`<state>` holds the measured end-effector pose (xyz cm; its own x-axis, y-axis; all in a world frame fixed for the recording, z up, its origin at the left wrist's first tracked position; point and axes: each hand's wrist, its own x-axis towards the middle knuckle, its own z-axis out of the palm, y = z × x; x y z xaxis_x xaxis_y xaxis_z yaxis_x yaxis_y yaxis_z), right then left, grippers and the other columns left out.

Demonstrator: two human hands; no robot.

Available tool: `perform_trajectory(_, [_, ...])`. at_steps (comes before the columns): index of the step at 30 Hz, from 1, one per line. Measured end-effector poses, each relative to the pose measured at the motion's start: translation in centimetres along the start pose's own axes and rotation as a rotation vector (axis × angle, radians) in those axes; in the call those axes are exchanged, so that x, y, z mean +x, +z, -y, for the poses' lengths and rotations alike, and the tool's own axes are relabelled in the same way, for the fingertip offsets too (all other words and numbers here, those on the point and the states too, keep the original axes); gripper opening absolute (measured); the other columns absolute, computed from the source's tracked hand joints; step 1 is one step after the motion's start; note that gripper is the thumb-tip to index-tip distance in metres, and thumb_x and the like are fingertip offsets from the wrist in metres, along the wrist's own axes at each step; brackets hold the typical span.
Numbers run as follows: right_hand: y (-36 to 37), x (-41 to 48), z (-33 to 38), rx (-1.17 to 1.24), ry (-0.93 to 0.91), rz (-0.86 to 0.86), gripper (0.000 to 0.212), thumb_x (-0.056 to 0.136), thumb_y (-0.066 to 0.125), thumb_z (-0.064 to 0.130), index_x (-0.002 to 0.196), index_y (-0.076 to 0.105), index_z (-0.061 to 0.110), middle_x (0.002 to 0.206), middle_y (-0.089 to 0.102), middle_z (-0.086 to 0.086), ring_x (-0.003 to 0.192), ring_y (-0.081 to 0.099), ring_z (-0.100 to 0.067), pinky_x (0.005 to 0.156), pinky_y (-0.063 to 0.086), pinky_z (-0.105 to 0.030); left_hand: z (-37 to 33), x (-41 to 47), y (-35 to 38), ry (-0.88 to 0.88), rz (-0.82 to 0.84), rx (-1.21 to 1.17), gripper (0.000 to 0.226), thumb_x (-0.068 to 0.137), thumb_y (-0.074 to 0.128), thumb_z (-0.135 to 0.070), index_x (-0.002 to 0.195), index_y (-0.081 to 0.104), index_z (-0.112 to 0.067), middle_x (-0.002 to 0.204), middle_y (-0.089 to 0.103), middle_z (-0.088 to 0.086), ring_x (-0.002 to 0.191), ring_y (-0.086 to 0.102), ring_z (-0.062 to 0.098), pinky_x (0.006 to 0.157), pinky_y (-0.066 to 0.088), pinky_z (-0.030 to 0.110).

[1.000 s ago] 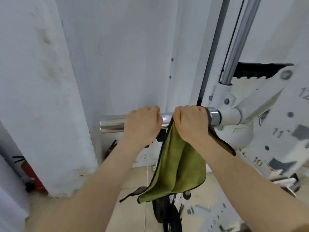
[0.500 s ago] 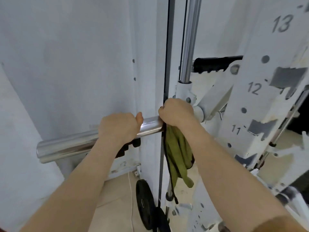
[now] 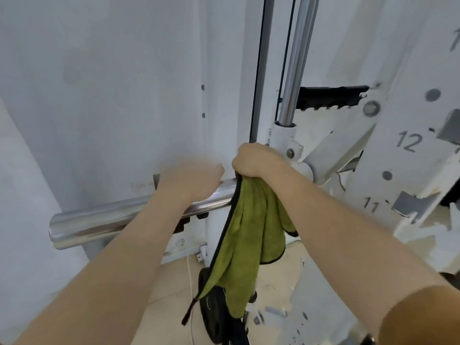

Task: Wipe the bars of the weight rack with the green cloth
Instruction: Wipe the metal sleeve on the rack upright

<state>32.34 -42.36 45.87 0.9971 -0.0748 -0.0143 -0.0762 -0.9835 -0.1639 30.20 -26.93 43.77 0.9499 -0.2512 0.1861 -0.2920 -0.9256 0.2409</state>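
A shiny chrome bar (image 3: 104,221) juts out to the left from the white weight rack (image 3: 408,170). My right hand (image 3: 258,160) grips the green cloth (image 3: 251,235) wrapped over the bar's inner end, close to the rack's collar. Most of the cloth hangs down below my fist, its dark-edged hem trailing toward the floor. My left hand (image 3: 191,181) is blurred and sits over the bar just left of the cloth, fingers curled on top of it.
A vertical chrome guide rod (image 3: 296,61) rises behind my right hand. The rack upright at right carries numbers 11 and 12. Black weight plates (image 3: 216,312) stand on the beige floor below. A white wall (image 3: 99,83) lies close on the left.
The view has shifted slightly. The hanging cloth has spread wider below my right fist. My left hand has moved along the bar toward the cloth and is now blurred.
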Motion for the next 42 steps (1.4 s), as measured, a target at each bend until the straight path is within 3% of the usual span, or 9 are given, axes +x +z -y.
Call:
perform_trajectory(4, [2.1, -3.2, -1.9, 0.115, -0.012, -0.347, 0.032, 0.093, 0.038, 0.028, 0.067, 0.052, 0.015, 0.070, 0.053, 0.002, 0.070, 0.052, -0.020, 0.054, 0.033, -0.029, -0.3, 0.8, -1.1, -0.087, 0.440, -0.326, 0.050, 0.100, 0.023, -0.037, 0.099, 0.058, -0.003, 0.084, 0.067, 0.023, 0.069, 0.068, 0.038, 0.077, 0.056, 0.041])
perform_trajectory(8, [0.7, -0.4, -1.6, 0.019, 0.007, -0.034, 0.024, 0.088, 0.040, 0.018, 0.068, 0.051, 0.009, 0.087, 0.059, -0.006, 0.077, 0.054, -0.022, 0.061, 0.037, -0.030, -0.7, -2.7, 1.6, 0.139, -0.247, 0.241, 0.039, 0.098, 0.028, -0.026, 0.073, 0.052, -0.008, 0.057, 0.044, 0.005, 0.049, 0.037, 0.022, 0.049, 0.028, 0.029])
perform_trajectory(11, [-0.7, 2.1, 0.1, -0.169, -0.013, 0.268, 0.033, 0.095, 0.041, 0.015, 0.117, 0.060, 0.001, 0.130, 0.054, -0.014, 0.115, 0.051, -0.028, 0.089, 0.039, -0.033, 0.0, -4.9, 4.7, 0.184, -0.566, 0.263, 0.037, 0.096, 0.037, -0.026, 0.070, 0.058, -0.012, 0.060, 0.054, 0.006, 0.056, 0.049, 0.026, 0.056, 0.035, 0.036])
perform_trajectory(15, [-0.4, 3.2, 1.1, -0.301, -0.028, 0.354, 0.029, 0.091, 0.049, 0.018, 0.113, 0.063, 0.005, 0.126, 0.055, -0.011, 0.105, 0.052, -0.024, 0.083, 0.040, -0.031, 0.7, -5.4, 5.6, 0.238, -0.656, 0.208, 0.031, 0.096, 0.042, -0.028, 0.096, 0.069, -0.011, 0.081, 0.065, 0.006, 0.077, 0.062, 0.026, 0.074, 0.045, 0.037])
perform_trajectory(24, [2.6, -3.5, -1.1, 0.145, -0.010, -0.500, 0.032, 0.096, 0.041, 0.026, 0.067, 0.049, 0.014, 0.068, 0.051, 0.002, 0.068, 0.050, -0.019, 0.055, 0.033, -0.030, -0.3, -3.1, 1.4, 0.109, -0.317, 0.260, 0.045, 0.097, 0.029, -0.036, 0.058, 0.040, -0.016, 0.052, 0.041, 0.001, 0.045, 0.033, 0.020, 0.049, 0.026, 0.027])
perform_trajectory(28, [8.4, -6.0, -2.2, 0.509, -0.210, -1.004, 0.025, 0.099, 0.042, 0.018, 0.106, 0.064, 0.008, 0.115, 0.063, -0.002, 0.117, 0.052, -0.015, 0.100, 0.040, -0.028, -0.1, -4.9, 3.8, 0.133, -0.558, 0.287, 0.038, 0.094, 0.045, -0.035, 0.064, 0.054, -0.014, 0.052, 0.052, 0.006, 0.051, 0.047, 0.026, 0.056, 0.032, 0.034])
perform_trajectory(33, [8.8, -7.0, 1.6, 1.436, 0.531, -1.365, 0.029, 0.102, 0.035, 0.019, 0.111, 0.060, 0.010, 0.110, 0.065, -0.006, 0.104, 0.060, -0.021, 0.093, 0.048, -0.034, 0.0, -5.0, 4.0, 0.133, -0.573, 0.273, 0.046, 0.096, 0.033, -0.041, 0.070, 0.060, -0.014, 0.058, 0.058, 0.006, 0.057, 0.053, 0.027, 0.061, 0.036, 0.036])
perform_trajectory(36, [8.0, -6.0, -0.6, 2.201, 0.708, -1.114, 0.030, 0.102, 0.034, 0.013, 0.102, 0.063, 0.008, 0.100, 0.067, -0.006, 0.089, 0.063, -0.022, 0.082, 0.052, -0.033, 0.2, -4.8, 4.0, 0.151, -0.621, 0.267, 0.046, 0.096, 0.032, -0.040, 0.066, 0.055, -0.013, 0.056, 0.056, 0.006, 0.055, 0.050, 0.027, 0.060, 0.033, 0.035])
perform_trajectory(42, [9.7, -5.0, -0.2, 2.618, 0.662, -0.581, 0.030, 0.099, 0.037, 0.018, 0.084, 0.063, 0.014, 0.077, 0.068, -0.007, 0.075, 0.061, -0.023, 0.059, 0.053, -0.028, 0.1, -4.8, 4.3, 0.152, -0.664, 0.294, 0.043, 0.098, 0.035, -0.038, 0.065, 0.052, -0.014, 0.055, 0.052, 0.006, 0.054, 0.046, 0.026, 0.059, 0.024, 0.033])
